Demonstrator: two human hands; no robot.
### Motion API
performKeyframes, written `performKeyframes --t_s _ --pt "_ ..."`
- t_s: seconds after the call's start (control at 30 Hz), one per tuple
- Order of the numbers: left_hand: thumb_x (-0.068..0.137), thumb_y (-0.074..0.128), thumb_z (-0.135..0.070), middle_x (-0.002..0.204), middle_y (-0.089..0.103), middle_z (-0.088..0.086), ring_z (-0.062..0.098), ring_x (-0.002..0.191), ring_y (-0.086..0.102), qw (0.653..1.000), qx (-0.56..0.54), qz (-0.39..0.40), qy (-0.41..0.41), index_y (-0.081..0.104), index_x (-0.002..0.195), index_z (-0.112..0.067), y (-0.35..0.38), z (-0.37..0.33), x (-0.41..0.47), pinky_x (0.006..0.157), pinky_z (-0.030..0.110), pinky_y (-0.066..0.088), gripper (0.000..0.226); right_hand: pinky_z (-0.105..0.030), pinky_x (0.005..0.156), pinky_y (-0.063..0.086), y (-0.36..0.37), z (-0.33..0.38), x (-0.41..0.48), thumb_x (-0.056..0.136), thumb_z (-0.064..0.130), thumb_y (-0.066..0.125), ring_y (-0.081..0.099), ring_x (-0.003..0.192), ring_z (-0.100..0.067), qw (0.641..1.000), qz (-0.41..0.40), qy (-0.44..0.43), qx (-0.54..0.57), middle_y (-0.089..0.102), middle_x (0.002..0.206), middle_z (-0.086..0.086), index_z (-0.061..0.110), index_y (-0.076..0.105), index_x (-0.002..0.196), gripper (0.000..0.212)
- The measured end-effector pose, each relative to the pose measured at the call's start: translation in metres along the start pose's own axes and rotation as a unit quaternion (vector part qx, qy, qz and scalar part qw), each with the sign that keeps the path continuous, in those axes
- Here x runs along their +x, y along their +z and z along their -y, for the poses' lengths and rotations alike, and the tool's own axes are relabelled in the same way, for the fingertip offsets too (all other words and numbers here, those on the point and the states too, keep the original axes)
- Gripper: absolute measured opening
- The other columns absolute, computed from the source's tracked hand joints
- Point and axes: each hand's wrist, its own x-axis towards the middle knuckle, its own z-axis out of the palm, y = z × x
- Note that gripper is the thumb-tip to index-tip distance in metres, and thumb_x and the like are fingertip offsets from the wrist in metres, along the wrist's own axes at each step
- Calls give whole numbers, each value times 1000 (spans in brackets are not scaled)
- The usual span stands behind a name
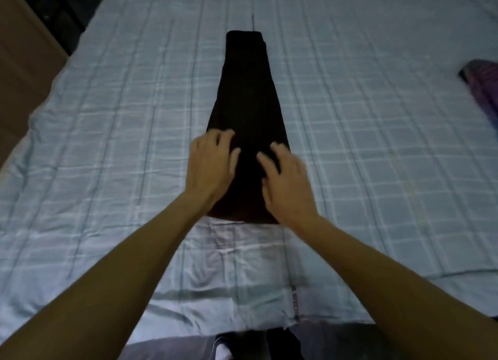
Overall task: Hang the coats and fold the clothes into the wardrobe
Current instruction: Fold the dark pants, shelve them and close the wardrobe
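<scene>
Pale blue checked bedsheet (107, 149) covers the whole work surface, with a brown panel (24, 63) at the far left edge. Left hand (213, 165) rests on the near left edge of the black garment (248, 95), fingers loosely bent and not closed round the cloth. The garment lies centrally as a long narrow strip running away from the person. Right hand (285, 182), slightly blurred, lies on its near right side with fingers spread, grasping nothing. Purple cloth (482, 87) lies at the right edge, well apart.
</scene>
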Motion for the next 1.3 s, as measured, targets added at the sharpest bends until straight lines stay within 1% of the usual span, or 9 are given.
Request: performKeyframes --t_s 0.1,0.23,0.4,0.5,0.57,0.7,0.97,1.13,1.3 --pt "99 35 -29 101 62 16 34 90 59 998 -13 60 29 60 115 -4 39 5 -50 83 43 43 39 -46 112 22 43 0 -53 88 38 56 26 139 -30 984 136 -107 -35 35 148 -16 9 29 144 69" --pt "100 26 -46 117 58 13 28 107 55 994 -65 55 -69 55 123 -8 65 14 -66 96 42 42 53 -54 114 18 82 -15 -59 86 43 59 21 142 -31 977 196 -8 -84 25 154 -12 16 19 149 79" --pt "89 55 -34 131 35 15 32 126 37 993 11 -25 119 41 127 -13 81 24 -69 104 50 30 45 -54 115 14 98 -28 -13 94 38 47 17 143 -34 973 200 66 -93 26 153 -16 14 21 149 65" --pt "80 64 -52 136 36 14 30 126 38 987 -57 63 -140 37 133 -15 79 32 -69 103 47 35 70 -55 113 19 101 -31 -4 94 36 49 20 142 -34 973 197 98 -69 25 153 -16 16 22 149 65" --pt "74 66 -63 125 52 5 21 113 52 927 -185 115 -306 44 128 -18 79 37 -57 92 36 47 74 -54 111 23 105 -31 -6 93 38 50 20 142 -34 971 177 159 -33 20 155 -17 18 20 149 67" --pt "78 61 -60 77 61 -3 9 72 60 928 -237 88 -275 57 89 -17 80 46 -37 64 25 48 44 -51 102 39 107 -32 -9 93 38 51 35 133 -34 955 121 264 68 34 146 -18 15 39 138 53" --pt "89 58 -47 65 52 -9 4 60 52 904 -265 -7 -336 45 73 -24 90 34 11 57 13 39 30 -46 96 42 103 -41 25 84 -1 59 54 109 -28 984 -38 157 70 58 116 -11 15 61 116 36" --pt "91 53 -46 79 58 -1 23 79 59 853 -191 13 -486 52 84 -16 112 47 -12 68 31 41 31 -45 105 30 112 -18 -2 88 31 56 47 118 -25 989 95 -107 23 59 121 -11 18 60 121 36" --pt "92 57 -32 72 59 -8 5 67 57 845 -292 -111 -434 55 82 -18 96 34 -15 62 24 48 18 -45 115 14 111 -22 -21 83 32 64 33 136 -29 982 144 -111 -45 37 147 -13 22 27 146 75"
